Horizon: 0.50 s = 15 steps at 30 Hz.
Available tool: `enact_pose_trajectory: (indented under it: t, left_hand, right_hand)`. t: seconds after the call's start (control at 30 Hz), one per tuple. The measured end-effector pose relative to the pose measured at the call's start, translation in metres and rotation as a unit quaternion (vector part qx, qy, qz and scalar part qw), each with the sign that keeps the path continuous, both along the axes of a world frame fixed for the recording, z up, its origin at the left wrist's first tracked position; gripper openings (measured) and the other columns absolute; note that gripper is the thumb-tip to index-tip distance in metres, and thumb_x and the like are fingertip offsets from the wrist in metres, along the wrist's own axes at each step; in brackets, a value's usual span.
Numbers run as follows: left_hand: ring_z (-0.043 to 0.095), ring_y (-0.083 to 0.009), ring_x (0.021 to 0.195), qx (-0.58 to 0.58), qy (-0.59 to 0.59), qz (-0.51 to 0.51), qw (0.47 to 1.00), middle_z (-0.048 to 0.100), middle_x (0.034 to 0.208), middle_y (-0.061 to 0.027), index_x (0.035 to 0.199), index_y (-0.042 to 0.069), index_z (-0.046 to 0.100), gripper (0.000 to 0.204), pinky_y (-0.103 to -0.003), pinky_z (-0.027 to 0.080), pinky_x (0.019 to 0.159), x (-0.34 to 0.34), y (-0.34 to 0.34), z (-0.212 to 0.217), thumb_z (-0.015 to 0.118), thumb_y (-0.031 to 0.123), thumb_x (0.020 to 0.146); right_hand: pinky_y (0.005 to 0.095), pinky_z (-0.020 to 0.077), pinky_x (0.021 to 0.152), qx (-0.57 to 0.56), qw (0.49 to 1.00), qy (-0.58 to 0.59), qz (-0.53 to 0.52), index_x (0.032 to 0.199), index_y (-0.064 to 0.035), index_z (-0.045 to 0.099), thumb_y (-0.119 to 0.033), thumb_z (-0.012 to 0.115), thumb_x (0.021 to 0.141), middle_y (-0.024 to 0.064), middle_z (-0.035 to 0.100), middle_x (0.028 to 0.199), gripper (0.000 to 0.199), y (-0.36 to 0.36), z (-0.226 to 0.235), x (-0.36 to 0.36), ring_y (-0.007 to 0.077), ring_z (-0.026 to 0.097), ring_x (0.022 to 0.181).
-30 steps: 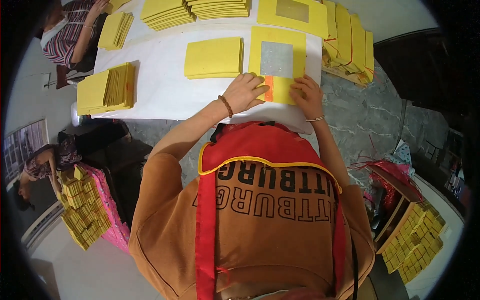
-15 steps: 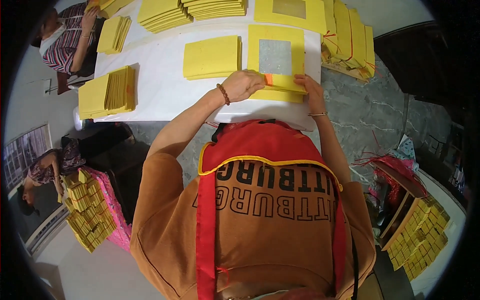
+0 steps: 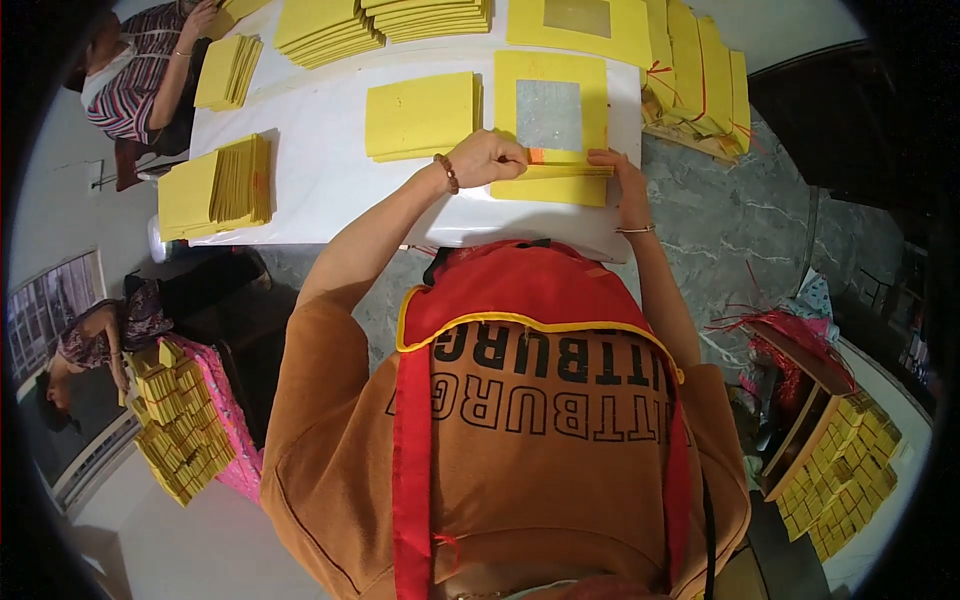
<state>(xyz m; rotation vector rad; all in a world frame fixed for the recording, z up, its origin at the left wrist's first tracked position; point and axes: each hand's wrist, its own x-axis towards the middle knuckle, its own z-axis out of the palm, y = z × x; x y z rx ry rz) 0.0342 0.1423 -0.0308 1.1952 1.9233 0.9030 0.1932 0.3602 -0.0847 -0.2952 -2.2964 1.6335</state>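
Observation:
A stack of yellow joss paper (image 3: 508,100) with a silver square (image 3: 549,115) and an orange mark lies before me at the table's near edge. Its near part is bent up into a folded strip (image 3: 565,172). My left hand (image 3: 488,158) is closed at the strip's left end, beside the orange mark; its fingertips are hidden. At the right end my right hand (image 3: 625,185) grips the strip's edge, fingers laid over the top. Left of the stack rests a folded yellow bundle (image 3: 420,115), apart from my hand.
Yellow bundles (image 3: 215,188) stand at the table's left, with taller piles (image 3: 330,30) along the back. Another silver-squared stack (image 3: 530,28) lies beyond mine. Tied bundles (image 3: 700,85) stand off the right side. One person (image 3: 140,85) sits far left; another (image 3: 95,335) stands by stacked yellow packs.
My left hand has shifted slightly left along the folded strip. The strip stands a little more open at its near edge. My right hand has stayed in place.

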Motion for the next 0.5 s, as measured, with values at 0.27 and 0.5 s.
enact_pose_trajectory:
  t: [0.27,0.5]
  left_hand:
    - [0.055,-0.0093,0.068,-0.021,-0.058,0.014,0.998,0.062,0.072,-0.0044,0.085,0.001,0.064,0.016,-0.024,0.044,0.063,-0.005,0.004,-0.003,0.058,0.014,0.078]
    - [0.06,-0.0198,0.074,-0.019,-0.063,0.017,0.998,0.064,0.084,-0.0097,0.091,0.003,0.064,0.022,-0.03,0.047,0.068,0.003,0.003,0.016,0.063,0.02,0.076]
  right_hand:
    - [0.0326,0.028,0.096,0.024,1.0,-0.001,0.016,0.103,-0.0166,0.061,-0.022,0.04,0.088,0.0006,0.062,0.105,0.026,0.007,-0.012,0.002,0.0185,0.054,0.107]
    - [0.0343,0.0234,0.092,0.07,0.996,-0.052,-0.008,0.102,-0.015,0.064,-0.025,0.068,0.072,0.0012,0.062,0.106,0.031,0.001,-0.013,0.005,0.012,0.052,0.105]
